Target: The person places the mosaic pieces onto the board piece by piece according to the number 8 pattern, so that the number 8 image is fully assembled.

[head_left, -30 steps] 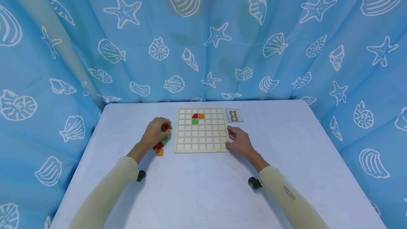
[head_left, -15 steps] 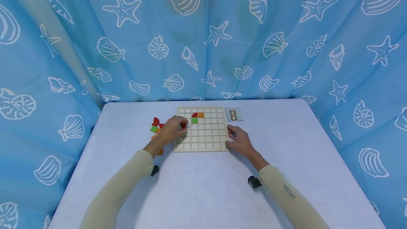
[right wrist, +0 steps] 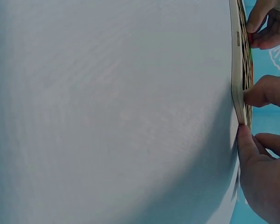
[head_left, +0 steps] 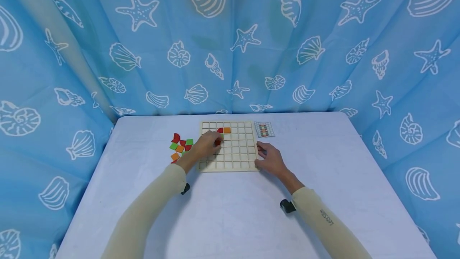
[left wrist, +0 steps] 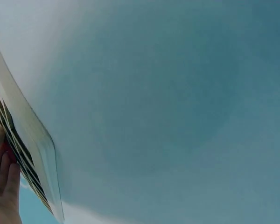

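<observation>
A wooden grid board (head_left: pixel 238 168) lies on the table in the head view. My left hand (head_left: pixel 208 144) is over its left half and pinches a red tile (left wrist: pixel 10 153), mostly hidden by the fingers. Just above those fingertips, a red rounded tile (head_left: pixel 220 130) and an orange square tile (head_left: pixel 227 130) sit in the grid. A green tile below the red one is partly covered by my left hand. My right hand (head_left: pixel 270 159) grips the board's right edge near the lower corner; in the right wrist view its thumb and finger meet that edge.
Left of the board lie several loose red, green and orange tiles (head_left: pixel 179 148), partly behind my left forearm. A small pattern card (head_left: pixel 264 130) rests beside the board's upper right corner. A blue shell-print curtain (head_left: pixel 230 51) hangs behind the white table (head_left: pixel 230 211).
My left hand has moved right from the loose tiles to over the board, carrying a red tile. The loose tiles are now uncovered. My right hand has stayed at the board's edge.
</observation>
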Tool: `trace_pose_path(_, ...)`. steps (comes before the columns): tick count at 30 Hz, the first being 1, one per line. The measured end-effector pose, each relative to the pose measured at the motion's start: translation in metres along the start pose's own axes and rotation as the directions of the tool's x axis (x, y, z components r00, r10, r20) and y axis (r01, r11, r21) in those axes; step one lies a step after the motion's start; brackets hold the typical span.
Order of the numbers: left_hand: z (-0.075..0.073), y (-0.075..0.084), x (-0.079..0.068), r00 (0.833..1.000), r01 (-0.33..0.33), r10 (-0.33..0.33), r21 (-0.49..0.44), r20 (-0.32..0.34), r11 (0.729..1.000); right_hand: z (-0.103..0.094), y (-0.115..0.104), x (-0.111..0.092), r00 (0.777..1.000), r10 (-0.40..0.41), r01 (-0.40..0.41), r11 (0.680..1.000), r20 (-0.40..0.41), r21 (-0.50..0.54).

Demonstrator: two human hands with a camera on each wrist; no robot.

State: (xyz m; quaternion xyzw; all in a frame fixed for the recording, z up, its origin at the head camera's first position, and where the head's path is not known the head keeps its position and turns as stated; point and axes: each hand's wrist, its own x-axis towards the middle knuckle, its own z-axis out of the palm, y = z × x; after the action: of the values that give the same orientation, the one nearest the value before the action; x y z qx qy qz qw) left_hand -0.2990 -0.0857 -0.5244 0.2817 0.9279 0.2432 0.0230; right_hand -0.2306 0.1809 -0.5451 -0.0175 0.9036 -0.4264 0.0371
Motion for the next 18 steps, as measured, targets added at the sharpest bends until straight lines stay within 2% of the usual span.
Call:
trace_pose_path(4, 0.0032, 0.0027, 0.0031, 0.999, 0.029, -0.029, 0.006, 0.016, 1.0, 0.0004, 0.0013, 0.0001, 1.0, -0.003, 0.003, 1.0, 0.004, 0.002)
trace_pose_path(9, 0.0005, 0.0041, 0.0057, 0.998, 0.061, -0.06, -0.026, 0.026, 0.998, -0.0002, 0.0004, 0.0006, 1.0, -0.014, 0.014, 1.0, 0.005, 0.021)
trace_pose_path(18, -0.0059, 0.0016, 0.0066, 0.997, 0.007, -0.002, -0.054, 0.076, 0.999, 0.001, -0.0001, -0.0002, 1.0, -0.011, 0.011, 1.0, -0.001, 0.013)
